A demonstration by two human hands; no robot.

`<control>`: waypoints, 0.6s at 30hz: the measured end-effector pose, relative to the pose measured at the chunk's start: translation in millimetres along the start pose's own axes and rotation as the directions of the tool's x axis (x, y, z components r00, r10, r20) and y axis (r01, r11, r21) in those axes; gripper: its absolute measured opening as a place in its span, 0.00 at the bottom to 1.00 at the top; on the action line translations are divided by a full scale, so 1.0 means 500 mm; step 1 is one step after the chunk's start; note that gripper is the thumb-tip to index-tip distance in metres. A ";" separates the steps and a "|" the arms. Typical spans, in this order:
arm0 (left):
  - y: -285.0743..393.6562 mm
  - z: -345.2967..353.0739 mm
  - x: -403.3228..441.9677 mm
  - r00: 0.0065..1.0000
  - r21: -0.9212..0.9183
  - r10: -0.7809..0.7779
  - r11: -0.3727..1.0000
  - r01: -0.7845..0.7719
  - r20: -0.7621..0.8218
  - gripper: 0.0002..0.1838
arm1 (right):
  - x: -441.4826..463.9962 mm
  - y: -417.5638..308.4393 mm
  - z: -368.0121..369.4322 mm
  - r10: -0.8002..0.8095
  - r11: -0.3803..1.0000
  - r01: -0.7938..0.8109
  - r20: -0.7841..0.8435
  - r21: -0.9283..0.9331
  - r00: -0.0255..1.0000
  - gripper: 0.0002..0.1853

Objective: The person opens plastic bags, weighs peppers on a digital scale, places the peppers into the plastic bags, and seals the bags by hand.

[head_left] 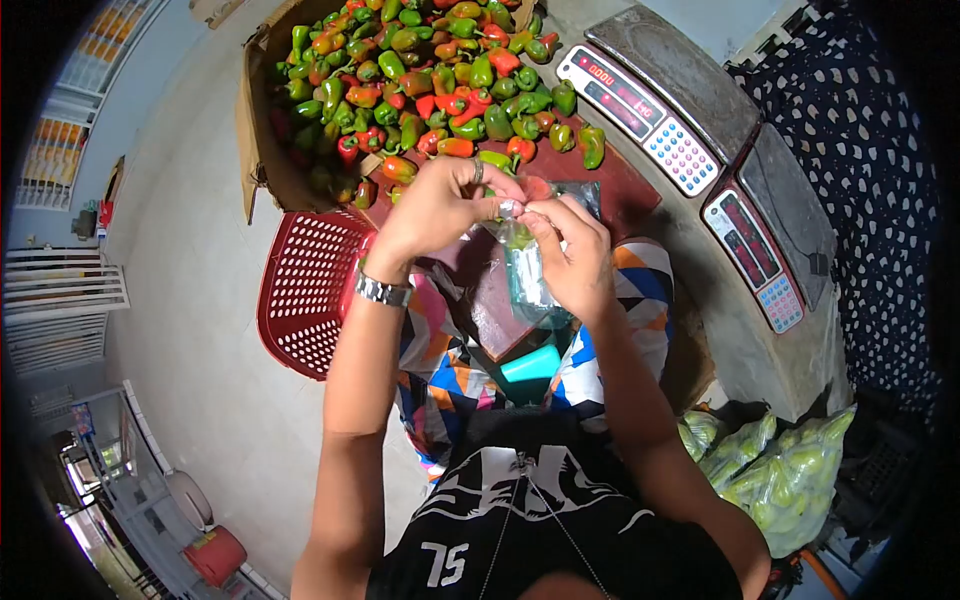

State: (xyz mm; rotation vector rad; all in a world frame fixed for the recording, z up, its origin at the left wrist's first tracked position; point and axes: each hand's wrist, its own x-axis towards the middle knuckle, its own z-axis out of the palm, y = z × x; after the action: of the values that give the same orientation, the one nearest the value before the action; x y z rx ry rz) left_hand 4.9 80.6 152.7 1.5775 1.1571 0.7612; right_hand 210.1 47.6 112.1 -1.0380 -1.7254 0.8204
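My left hand (448, 205), with a ring and a wristwatch, pinches the top of a clear plastic bag (519, 238). My right hand (575, 248) also closes on the bag's edge, fingertips touching those of the left. Something greenish shows through the bag below my fingers; I cannot make it out fully. Under and beside the hands lies teal-tinted plastic (535, 295) on a dark red board (490, 318). Just beyond my hands, red and green peppers (430, 85) are heaped in and spilling from a cardboard box (252, 110).
A red perforated basket (305, 295) stands to the left. Two digital scales (640, 115) (755, 260) sit on a ledge to the right. Filled clear bags of green produce (785, 470) lie at lower right. A turquoise object (532, 364) is between my knees.
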 end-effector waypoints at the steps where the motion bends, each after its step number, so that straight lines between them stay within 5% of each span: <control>1: -0.026 0.009 -0.007 0.999 -0.027 -0.024 0.999 0.023 -0.021 0.07 | -0.001 -0.011 -0.007 -0.011 1.000 0.011 -0.001 0.005 1.000 0.05; 6: -0.041 0.084 -0.062 0.984 -0.269 -0.141 0.957 0.108 -0.108 0.05 | -0.018 -0.006 -0.022 0.007 0.999 -0.004 0.064 -0.036 0.998 0.05; 11: -0.075 0.124 -0.092 0.965 -0.111 -0.108 0.990 0.083 -0.238 0.06 | -0.042 -0.009 -0.013 0.107 0.987 -0.092 0.105 -0.130 0.989 0.08; 14: -0.092 0.132 -0.099 0.945 -0.152 -0.129 0.985 0.086 -0.299 0.06 | -0.056 -0.024 0.004 0.256 0.967 -0.256 0.107 -0.007 0.961 0.09; 18: -0.101 0.128 -0.110 0.948 -0.045 -0.037 0.999 0.024 -0.317 0.06 | -0.064 -0.029 0.013 0.267 0.962 -0.271 0.099 0.038 0.959 0.11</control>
State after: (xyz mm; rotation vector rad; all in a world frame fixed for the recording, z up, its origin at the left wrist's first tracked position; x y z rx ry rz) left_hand 26.9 9.0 89.0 1.4332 1.3844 1.0390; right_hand 206.7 12.1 110.6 -1.2343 -1.6514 1.0948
